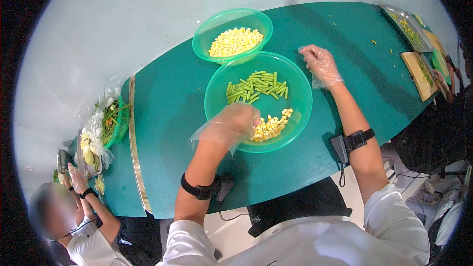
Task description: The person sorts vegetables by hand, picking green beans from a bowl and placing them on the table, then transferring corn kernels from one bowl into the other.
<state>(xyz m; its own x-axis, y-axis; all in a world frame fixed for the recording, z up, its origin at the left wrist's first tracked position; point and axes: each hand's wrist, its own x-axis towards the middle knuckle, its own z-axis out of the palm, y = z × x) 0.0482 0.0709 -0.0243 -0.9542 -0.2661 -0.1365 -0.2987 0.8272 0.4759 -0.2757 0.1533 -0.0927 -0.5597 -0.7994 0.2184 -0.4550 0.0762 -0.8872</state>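
Left hand (230, 124), clear-gloved, inside large translucent green plastic bowl (298, 96). Fingertips touch pile of yellow corn kernels (274, 124); pile lies just right of grip. Grip curled, narrow; cannot tell if kernels held. Right hand (320, 64) spread flat on teal tabletop (167, 113) by bowl's far rim, farther from pile. Cut green bean pieces (257, 87) beyond pile, apart.
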